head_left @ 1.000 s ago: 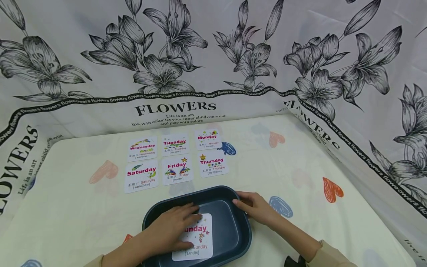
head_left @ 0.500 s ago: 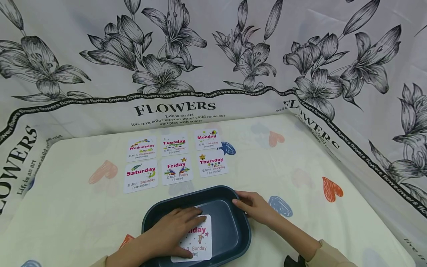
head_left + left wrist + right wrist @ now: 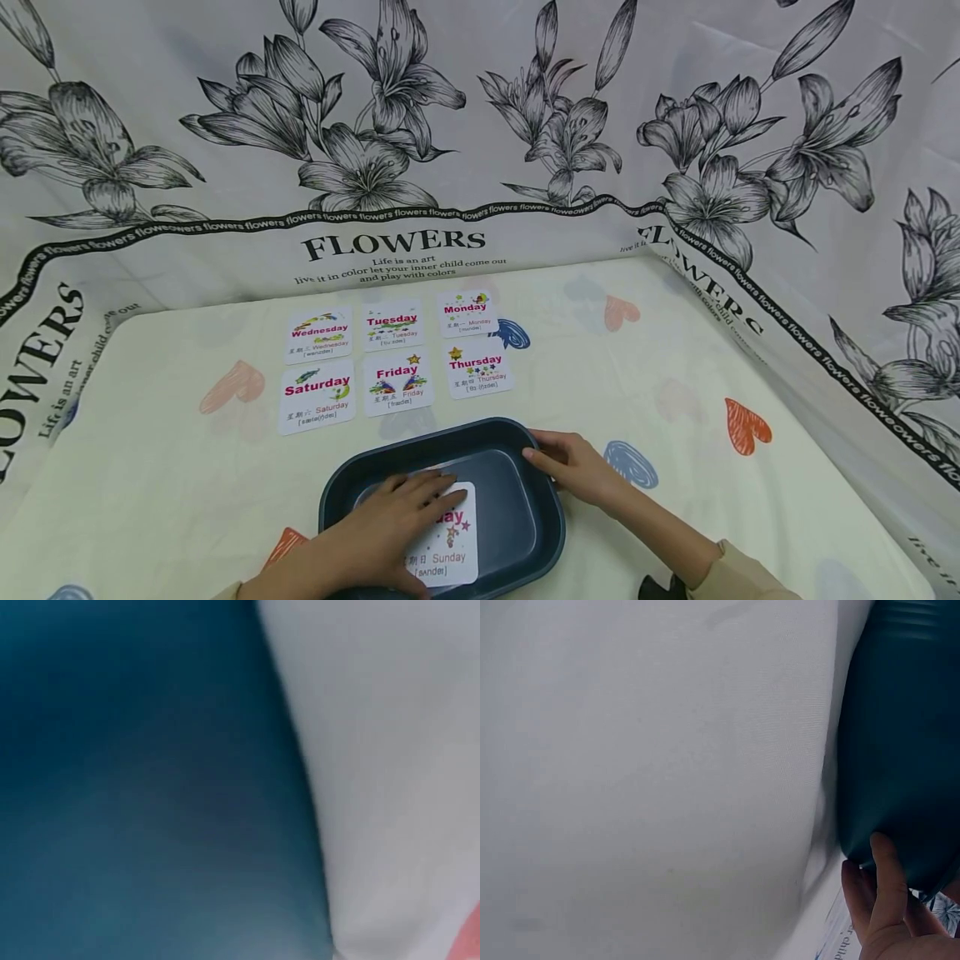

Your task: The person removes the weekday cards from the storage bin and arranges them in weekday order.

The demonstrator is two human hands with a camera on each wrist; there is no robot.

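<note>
In the head view, a dark blue tray [image 3: 513, 517] stands on the table close to me. Inside it, left of centre, lies a white "Sunday" word card [image 3: 452, 554], partly covered by my left hand [image 3: 386, 525]. The fingers of that hand spread over the card, with the thumb near its lower edge. My right hand [image 3: 573, 467] holds the tray's upper right corner, thumb at the rim and fingers outside. The right wrist view also has this right hand [image 3: 892, 907] at the tray [image 3: 904, 742]. Only the blurred tray [image 3: 150, 780] and cloth fill the left wrist view.
Behind the tray, several weekday cards lie in two rows, among them the Friday card [image 3: 398, 383] and the Thursday card [image 3: 481, 368]. They rest on a cream tablecloth [image 3: 637, 367] with printed hearts. A flower-print curtain [image 3: 525, 150] borders the table at the back and sides.
My left hand has shifted a little and its thumb has moved down and left, baring the card's lower print. The right hand and the tray stay put.
</note>
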